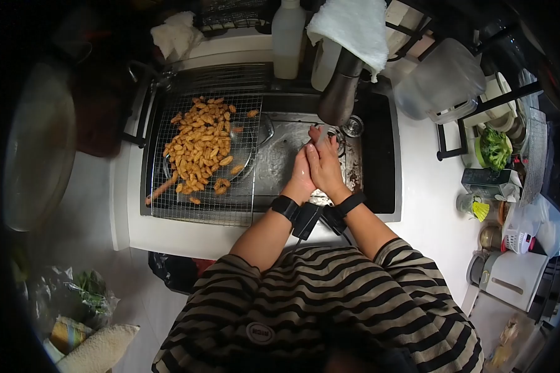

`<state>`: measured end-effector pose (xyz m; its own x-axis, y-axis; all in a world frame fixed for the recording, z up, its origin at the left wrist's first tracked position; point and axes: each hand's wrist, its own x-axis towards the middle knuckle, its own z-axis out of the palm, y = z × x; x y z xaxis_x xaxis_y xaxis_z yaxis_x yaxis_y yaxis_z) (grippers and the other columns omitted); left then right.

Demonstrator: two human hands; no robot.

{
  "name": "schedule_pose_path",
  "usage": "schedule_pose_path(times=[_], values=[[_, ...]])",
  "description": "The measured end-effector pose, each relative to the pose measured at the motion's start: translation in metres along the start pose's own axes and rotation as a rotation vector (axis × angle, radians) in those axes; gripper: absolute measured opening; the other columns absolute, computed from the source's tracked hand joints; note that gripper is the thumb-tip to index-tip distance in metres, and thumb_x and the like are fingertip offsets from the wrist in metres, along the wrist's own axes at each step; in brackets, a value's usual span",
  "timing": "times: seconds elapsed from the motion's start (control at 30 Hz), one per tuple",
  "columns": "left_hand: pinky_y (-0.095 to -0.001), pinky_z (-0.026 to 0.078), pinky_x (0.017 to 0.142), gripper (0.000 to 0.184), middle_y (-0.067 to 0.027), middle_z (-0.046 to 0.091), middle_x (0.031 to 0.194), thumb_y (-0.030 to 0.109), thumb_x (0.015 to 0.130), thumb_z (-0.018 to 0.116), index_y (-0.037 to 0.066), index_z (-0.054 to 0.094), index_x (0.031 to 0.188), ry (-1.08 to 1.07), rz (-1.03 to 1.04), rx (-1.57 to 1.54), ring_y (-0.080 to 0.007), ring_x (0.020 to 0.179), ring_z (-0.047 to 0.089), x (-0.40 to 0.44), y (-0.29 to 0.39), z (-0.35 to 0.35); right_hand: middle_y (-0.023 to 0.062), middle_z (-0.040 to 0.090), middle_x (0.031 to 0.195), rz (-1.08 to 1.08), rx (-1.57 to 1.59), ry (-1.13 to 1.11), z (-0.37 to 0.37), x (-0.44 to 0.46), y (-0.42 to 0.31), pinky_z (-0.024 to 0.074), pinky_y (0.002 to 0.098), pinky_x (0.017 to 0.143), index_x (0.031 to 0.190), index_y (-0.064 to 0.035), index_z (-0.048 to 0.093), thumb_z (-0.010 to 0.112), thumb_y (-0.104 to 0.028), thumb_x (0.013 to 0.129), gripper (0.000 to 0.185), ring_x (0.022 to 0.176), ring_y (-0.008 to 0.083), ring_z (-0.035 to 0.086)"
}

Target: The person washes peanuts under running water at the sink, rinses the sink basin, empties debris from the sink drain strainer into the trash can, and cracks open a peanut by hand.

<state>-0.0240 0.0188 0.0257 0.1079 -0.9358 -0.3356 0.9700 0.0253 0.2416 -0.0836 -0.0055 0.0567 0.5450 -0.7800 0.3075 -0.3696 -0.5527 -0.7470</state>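
Observation:
My left hand (pixel 302 171) and my right hand (pixel 326 166) are pressed together over the dark sink (pixel 379 161), under the tap (pixel 342 93). Water runs from the tap onto my fingers, and both hands look wet. My right hand lies across the left, its fingers stretched out; part of my left palm is hidden beneath it. Neither hand appears to hold anything. Left of them, a wire rack (pixel 242 186) spans the sink, bearing a heap of what look like peanuts in their shells (pixel 199 143). Black bands with small boxes circle both wrists.
Behind the sink stands a pump-type bottle (pixel 287 43); a white cloth (pixel 348 31) drapes over the tap. At right are a clear plastic container (pixel 445 78), broccoli (pixel 494 149) and a white appliance (pixel 510 280). A wooden handle (pixel 162 188) pokes out beneath the peanuts. Bags lie lower left.

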Motion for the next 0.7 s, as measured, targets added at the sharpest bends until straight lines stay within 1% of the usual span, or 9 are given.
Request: schedule_pose_path(times=[0.07, 0.17, 0.2, 0.23, 0.3, 0.4, 0.5, 0.6, 0.7], values=[[-0.0322, 0.043, 0.086, 0.035, -0.0085, 0.059, 0.099, 0.029, 0.089, 0.037, 0.004, 0.056, 0.104, 0.062, 0.001, 0.056, -0.0213, 0.093, 0.055, 0.001, 0.001, -0.004, 0.0205, 0.044, 0.124, -0.055, -0.032, -0.036, -0.002, -0.001, -0.003, 0.0141, 0.0406, 0.106, 0.124, 0.0009, 0.040, 0.041, -0.016, 0.089, 0.039, 0.126, 0.0340, 0.028], [-0.0315, 0.044, 0.082, 0.034, -0.0062, 0.060, 0.093, 0.029, 0.089, 0.037, 0.006, 0.058, 0.101, 0.140, -0.018, 0.066, -0.0208, 0.089, 0.057, 0.005, 0.006, -0.005, 0.0189, 0.045, 0.124, 0.108, 0.237, 0.120, -0.006, -0.002, -0.009, 0.0198, 0.0388, 0.104, 0.125, -0.0002, 0.039, 0.039, -0.012, 0.088, 0.039, 0.124, 0.0315, 0.033], [-0.0329, 0.045, 0.084, 0.031, -0.0089, 0.061, 0.092, 0.026, 0.088, 0.039, 0.004, 0.057, 0.099, 0.166, -0.027, -0.029, -0.0226, 0.088, 0.058, 0.000, 0.008, 0.006, 0.0159, 0.048, 0.120, 0.105, 0.304, 0.232, -0.013, 0.001, -0.018, 0.0295, 0.0339, 0.098, 0.123, -0.0002, 0.041, 0.038, -0.009, 0.088, 0.036, 0.116, 0.0257, 0.042], [-0.0357, 0.047, 0.085, 0.031, -0.0128, 0.060, 0.093, 0.026, 0.089, 0.039, 0.002, 0.056, 0.099, 0.068, -0.101, -0.196, -0.0266, 0.091, 0.058, 0.005, 0.008, -0.007, 0.0127, 0.050, 0.115, 0.242, 0.557, 0.374, -0.022, 0.006, -0.011, 0.0361, 0.0287, 0.090, 0.118, 0.0001, 0.045, 0.036, -0.005, 0.087, 0.033, 0.105, 0.0193, 0.047], [-0.0385, 0.049, 0.083, 0.031, -0.0160, 0.059, 0.094, 0.026, 0.090, 0.040, 0.000, 0.055, 0.098, 0.087, -0.134, -0.323, -0.0298, 0.093, 0.057, 0.005, 0.009, -0.010, 0.0102, 0.052, 0.110, 0.097, 0.348, 0.414, -0.041, 0.012, -0.001, 0.0379, 0.0256, 0.085, 0.112, 0.0004, 0.048, 0.037, -0.005, 0.088, 0.027, 0.099, 0.0160, 0.049], [-0.0364, 0.050, 0.082, 0.029, -0.0161, 0.057, 0.095, 0.022, 0.088, 0.045, -0.004, 0.052, 0.101, 0.051, -0.152, -0.348, -0.0307, 0.097, 0.055, 0.002, 0.013, -0.017, 0.0081, 0.055, 0.104, 0.259, 0.570, 0.456, -0.054, 0.009, 0.016, 0.0399, 0.0237, 0.082, 0.105, -0.0004, 0.051, 0.038, -0.008, 0.090, 0.021, 0.095, 0.0140, 0.051], [-0.0332, 0.051, 0.079, 0.029, -0.0152, 0.057, 0.094, 0.023, 0.089, 0.045, -0.002, 0.052, 0.101, 0.019, -0.157, -0.292, -0.0284, 0.095, 0.056, 0.002, 0.015, -0.021, 0.0069, 0.056, 0.101, 0.348, 0.544, 0.454, -0.057, 0.000, 0.029, 0.0438, 0.0258, 0.077, 0.102, -0.0018, 0.052, 0.040, -0.007, 0.090, 0.017, 0.092, 0.0131, 0.053], [-0.0261, 0.052, 0.066, 0.026, -0.0122, 0.056, 0.088, 0.023, 0.089, 0.047, 0.000, 0.053, 0.101, 0.084, -0.193, -0.267, -0.0223, 0.084, 0.057, 0.006, 0.015, -0.023, 0.0073, 0.056, 0.103, 0.397, 0.532, 0.363, -0.052, -0.009, 0.033, 0.0461, 0.0280, 0.080, 0.103, -0.0017, 0.051, 0.041, -0.007, 0.090, 0.017, 0.096, 0.0145, 0.053], [-0.0191, 0.044, 0.047, 0.024, -0.0076, 0.053, 0.079, 0.023, 0.088, 0.049, 0.002, 0.053, 0.099, 0.044, -0.297, -0.289, -0.0146, 0.069, 0.052, 0.013, 0.018, -0.030, 0.0068, 0.057, 0.100, 0.398, 0.599, 0.319, -0.041, -0.013, 0.036, 0.0471, 0.0269, 0.077, 0.102, -0.0016, 0.052, 0.042, -0.004, 0.089, 0.016, 0.094, 0.0134, 0.054]])
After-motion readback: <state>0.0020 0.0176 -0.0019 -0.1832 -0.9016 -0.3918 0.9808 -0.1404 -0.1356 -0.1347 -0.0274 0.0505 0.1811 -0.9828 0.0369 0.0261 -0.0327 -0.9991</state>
